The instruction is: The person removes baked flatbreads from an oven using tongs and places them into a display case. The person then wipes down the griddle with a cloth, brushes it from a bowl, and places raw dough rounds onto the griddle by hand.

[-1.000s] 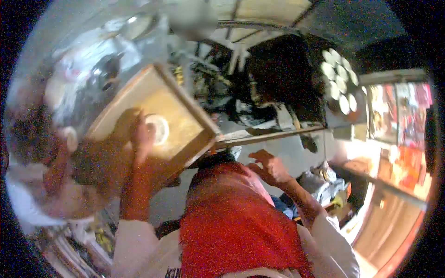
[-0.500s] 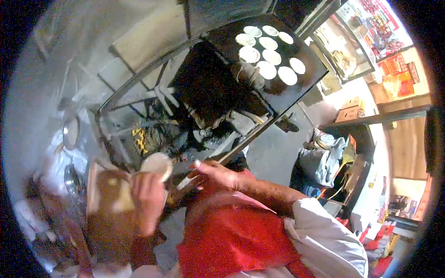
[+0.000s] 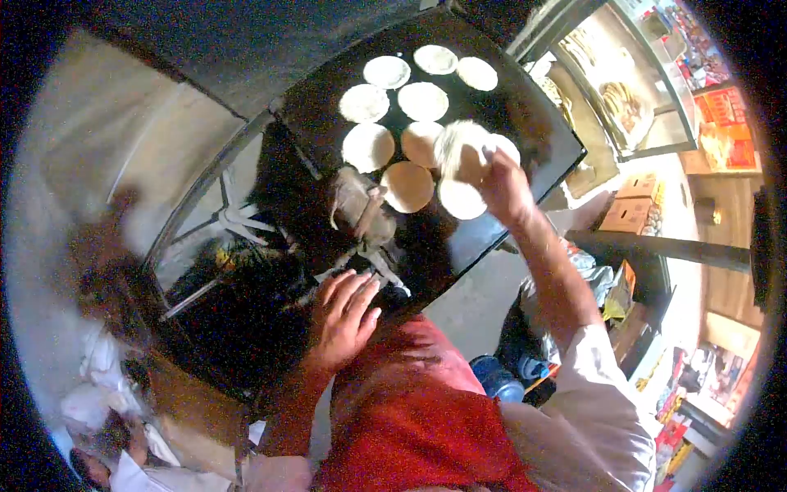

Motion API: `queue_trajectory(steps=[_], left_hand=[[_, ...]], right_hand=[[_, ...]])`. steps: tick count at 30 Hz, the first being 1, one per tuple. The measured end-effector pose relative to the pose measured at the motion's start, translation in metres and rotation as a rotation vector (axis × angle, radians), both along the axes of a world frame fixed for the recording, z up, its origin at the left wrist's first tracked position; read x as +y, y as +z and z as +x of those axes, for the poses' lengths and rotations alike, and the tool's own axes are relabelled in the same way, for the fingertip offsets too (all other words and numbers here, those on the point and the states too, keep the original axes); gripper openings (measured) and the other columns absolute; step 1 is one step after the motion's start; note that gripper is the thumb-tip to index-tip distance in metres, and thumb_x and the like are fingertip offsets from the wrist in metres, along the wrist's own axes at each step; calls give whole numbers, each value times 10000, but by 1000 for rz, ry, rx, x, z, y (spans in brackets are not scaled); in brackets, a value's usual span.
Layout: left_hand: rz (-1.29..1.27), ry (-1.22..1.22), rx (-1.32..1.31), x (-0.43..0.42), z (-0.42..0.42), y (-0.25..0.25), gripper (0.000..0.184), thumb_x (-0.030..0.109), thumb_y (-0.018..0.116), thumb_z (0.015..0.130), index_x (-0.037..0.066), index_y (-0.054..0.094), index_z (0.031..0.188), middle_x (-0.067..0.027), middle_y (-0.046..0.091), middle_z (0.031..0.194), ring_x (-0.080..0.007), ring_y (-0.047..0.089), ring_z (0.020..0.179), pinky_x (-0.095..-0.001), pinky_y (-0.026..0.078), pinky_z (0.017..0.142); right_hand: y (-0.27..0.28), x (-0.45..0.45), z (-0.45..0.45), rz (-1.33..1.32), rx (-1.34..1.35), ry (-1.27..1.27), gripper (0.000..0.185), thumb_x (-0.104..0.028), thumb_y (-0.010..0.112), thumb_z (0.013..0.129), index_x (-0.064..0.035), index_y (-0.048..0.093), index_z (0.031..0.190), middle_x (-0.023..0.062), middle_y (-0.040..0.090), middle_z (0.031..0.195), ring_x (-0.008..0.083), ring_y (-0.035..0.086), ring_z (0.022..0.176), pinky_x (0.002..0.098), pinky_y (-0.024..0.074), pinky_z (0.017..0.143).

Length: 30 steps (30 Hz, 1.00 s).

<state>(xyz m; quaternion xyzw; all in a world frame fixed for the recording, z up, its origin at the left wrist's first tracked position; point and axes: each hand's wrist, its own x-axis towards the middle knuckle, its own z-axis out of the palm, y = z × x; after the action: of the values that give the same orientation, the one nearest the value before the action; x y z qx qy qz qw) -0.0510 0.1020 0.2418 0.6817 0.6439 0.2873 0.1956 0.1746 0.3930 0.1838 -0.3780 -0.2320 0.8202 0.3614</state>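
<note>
Several pale flat dough rounds lie on a dark griddle (image 3: 541, 135); one round (image 3: 422, 102) is near its middle. My right hand (image 3: 504, 184) reaches over the griddle's right part, its fingers closed on a blurred dough round (image 3: 461, 152) that overlaps others beneath. My left hand (image 3: 344, 320) is empty, with its fingers spread, near the griddle's front edge and below a bunched greyish cloth (image 3: 357, 205).
Another person (image 3: 123, 443) is at the lower left beside a wooden board (image 3: 193, 410). A glass case (image 3: 627, 107) with food stands at the upper right. A blue container (image 3: 496, 379) and plastic bags are right of my apron.
The view has turned toward the griddle. My right hand has moved out over it and now holds a dough round. My left hand, which held a round, is now empty.
</note>
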Motion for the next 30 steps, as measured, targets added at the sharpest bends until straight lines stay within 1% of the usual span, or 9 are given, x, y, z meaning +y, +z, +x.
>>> queue_trajectory(steps=[2, 3, 6, 8, 10, 14, 17, 24, 30], left_hand=[[-68, -66, 40, 7, 3, 0, 400, 152, 690, 802, 42, 611, 1178, -133, 587, 1221, -337, 524, 1166, -467, 398, 1010], [-64, -79, 33, 12, 5, 2, 359, 151, 670, 818, 35, 624, 1155, -130, 602, 1194, -339, 541, 1136, -466, 404, 1001], [-110, -58, 9, 18, 15, -5, 349, 155, 667, 823, 38, 626, 1149, -126, 610, 1178, -332, 549, 1124, -464, 410, 994], [-132, -82, 23, 21, 20, -7, 353, 155, 670, 822, 42, 625, 1153, -123, 611, 1177, -331, 550, 1125, -464, 410, 995], [-150, -97, 41, 24, 23, -7, 357, 155, 672, 820, 47, 625, 1157, -120, 612, 1175, -329, 550, 1126, -464, 410, 995], [-185, -109, 126, 16, 27, -11, 357, 174, 679, 829, 73, 618, 1166, -105, 608, 1189, -324, 539, 1159, -468, 396, 1018], [-216, -86, 115, 14, 26, -6, 398, 193, 685, 832, 88, 586, 1203, -95, 578, 1232, -319, 517, 1188, -491, 383, 1029], [-310, -16, 106, -5, 24, -18, 403, 201, 679, 833, 98, 591, 1212, -102, 588, 1239, -328, 523, 1179, -487, 382, 1030], [-331, 55, 86, -23, 25, -27, 388, 222, 684, 834, 104, 623, 1199, -96, 593, 1251, -319, 533, 1172, -477, 396, 1024]], right_hand=[[-27, 38, 30, 215, -598, -42, 456, -267, 553, 962, 7, 468, 1316, 116, 635, 1083, 223, 628, 963, 319, 509, 871], [-49, 49, 55, 681, -1214, -1, 442, -270, 567, 963, 9, 484, 1296, 143, 649, 1033, 234, 627, 954, 356, 509, 864], [-24, 27, 77, 1246, -1475, 292, 466, -340, 600, 939, -7, 526, 1256, 207, 636, 1038, 349, 613, 1014, 402, 488, 894], [-10, 11, 84, 1404, -1603, 564, 560, -551, 541, 906, -101, 551, 1237, 121, 559, 1272, 337, 521, 1197, 521, 369, 1022], [-14, 9, 89, 1253, -1760, 471, 630, -635, 516, 871, -142, 525, 1262, 70, 496, 1365, 316, 468, 1269, 611, 272, 1063], [-27, 45, 96, 1331, -1984, 429, 678, -613, 551, 868, -128, 481, 1337, 128, 465, 1391, 319, 361, 1353, 631, 234, 1070], [-5, 63, 56, 1428, -1799, 487, 695, -621, 531, 878, -116, 480, 1354, 163, 460, 1407, 336, 345, 1366, 548, 216, 1104], [-5, 86, 0, 1352, -1668, 754, 778, -719, 407, 873, -89, 547, 1308, 152, 533, 1322, 305, 384, 1339, 597, 184, 1119], [-68, 202, 3, 1560, -2007, 578, 760, -577, 605, 813, -104, 449, 1387, 119, 474, 1384, 287, 431, 1280, 566, 249, 1099]])
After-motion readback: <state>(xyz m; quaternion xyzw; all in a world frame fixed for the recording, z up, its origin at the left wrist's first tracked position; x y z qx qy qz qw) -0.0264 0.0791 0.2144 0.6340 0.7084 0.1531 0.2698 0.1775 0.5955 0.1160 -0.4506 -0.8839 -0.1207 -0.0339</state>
